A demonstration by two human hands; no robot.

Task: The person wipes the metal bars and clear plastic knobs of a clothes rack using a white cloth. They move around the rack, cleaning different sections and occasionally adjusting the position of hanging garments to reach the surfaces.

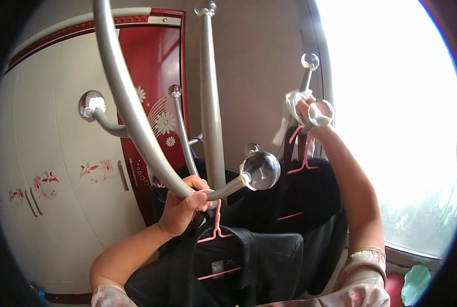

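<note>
My left hand (pixel 184 205) is closed around the lower bend of a curved metal arm of a coat rack (pixel 136 103), close to its clear ball end (pixel 261 171). A pink hanger (pixel 217 226) hangs from that bend, carrying a black jacket (pixel 274 253) with a label in its collar. At the right, my right hand (pixel 307 109) presses a crumpled white cloth (pixel 294 101) against another rack arm. A second clear ball (pixel 321 113) partly covers its fingers. Just below it, another pink hanger (pixel 304 163) carries a dark garment (pixel 305 195).
The rack's grey upright pole (pixel 212 103) stands in the middle, with more ball-tipped arms around it. A white wardrobe (pixel 74 134) with a red panel is on the left. A bright window (pixel 397 134) fills the right side. A pale green scalloped basin (pixel 415 286) sits low right.
</note>
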